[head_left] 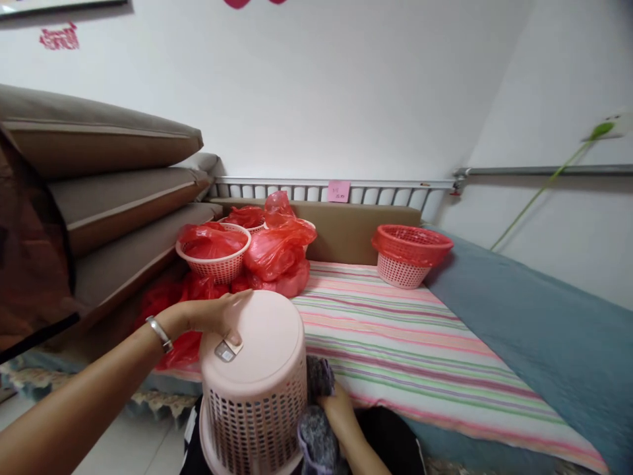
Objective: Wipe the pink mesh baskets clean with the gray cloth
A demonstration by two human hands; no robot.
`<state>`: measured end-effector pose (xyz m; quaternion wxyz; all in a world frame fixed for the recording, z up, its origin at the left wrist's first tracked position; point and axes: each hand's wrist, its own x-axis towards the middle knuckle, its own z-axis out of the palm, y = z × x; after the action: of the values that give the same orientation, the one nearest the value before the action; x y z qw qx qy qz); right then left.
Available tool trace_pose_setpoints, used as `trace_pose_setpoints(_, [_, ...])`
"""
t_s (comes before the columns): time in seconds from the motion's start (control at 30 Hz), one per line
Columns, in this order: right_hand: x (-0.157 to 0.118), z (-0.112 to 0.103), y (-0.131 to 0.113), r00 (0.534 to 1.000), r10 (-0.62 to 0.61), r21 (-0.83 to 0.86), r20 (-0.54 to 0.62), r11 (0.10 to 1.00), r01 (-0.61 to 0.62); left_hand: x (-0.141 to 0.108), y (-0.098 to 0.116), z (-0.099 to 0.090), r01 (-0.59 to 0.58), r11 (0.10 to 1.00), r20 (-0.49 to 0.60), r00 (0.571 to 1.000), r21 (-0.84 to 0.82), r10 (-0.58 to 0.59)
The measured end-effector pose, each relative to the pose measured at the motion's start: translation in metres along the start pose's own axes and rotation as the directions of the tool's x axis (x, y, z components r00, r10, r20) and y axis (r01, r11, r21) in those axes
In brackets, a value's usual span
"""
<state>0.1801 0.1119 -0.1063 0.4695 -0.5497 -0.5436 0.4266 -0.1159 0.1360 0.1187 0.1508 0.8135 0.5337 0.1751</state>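
Note:
An upside-down pink perforated basket (264,349) stands at the lower middle, over the person's lap. On its upturned base lies my left hand (228,318), fingers toward the far side and thumb beside a small grey label (226,351). To the right of the basket is my right hand (332,400), closed around a dark grey fuzzy cloth (316,429) with purple edging, against the basket's side. Its fingers are mostly hidden by the cloth and basket.
Behind are pink baskets (222,265) with red plastic bags (279,247). A red-lined basket (403,274) stands at the back right on the striped cloth (395,330). Stacked cushions (123,191) rise at left; a radiator (368,192) lines the wall.

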Motion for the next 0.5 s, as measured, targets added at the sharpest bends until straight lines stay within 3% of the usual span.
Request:
trace_pose_setpoints(0.1, [0.001,-0.003,0.012,0.996,0.085,0.139,0.039,0.986,-0.09,-0.01,0.002,0.004,0.007,1.0,0.103,0.995,-0.017,-0.005])
trace_pose_setpoints(0.17, [0.001,-0.002,0.003,0.992,0.127,0.192,0.03,0.973,-0.13,-0.019,0.007,0.011,0.08,0.997,0.015,0.997,0.007,-0.08])
trace_pose_setpoints(0.23, [-0.002,0.003,-0.021,0.994,0.107,0.192,-0.008,0.976,-0.103,-0.029,0.016,0.02,0.115,0.987,-0.131,0.986,0.112,-0.1])
trace_pose_setpoints(0.3, [-0.01,0.009,-0.056,0.999,-0.013,0.187,-0.032,0.982,0.018,-0.037,0.029,0.031,0.085,0.965,-0.197,0.98,0.248,-0.036])
trace_pose_setpoints(0.33, [-0.014,0.013,-0.076,0.994,-0.101,0.195,-0.032,0.975,0.105,-0.04,0.036,0.036,0.062,0.951,-0.179,0.984,0.301,-0.007])
trace_pose_setpoints(0.43, [-0.028,0.023,-0.126,0.939,-0.336,0.165,-0.073,0.924,0.344,-0.048,0.053,0.047,0.062,0.919,-0.073,0.997,0.388,-0.036])
trace_pose_setpoints(0.5, [-0.032,0.03,-0.138,0.899,-0.421,0.12,-0.118,0.893,0.434,-0.051,0.056,0.049,0.079,0.905,-0.066,0.996,0.417,-0.057])
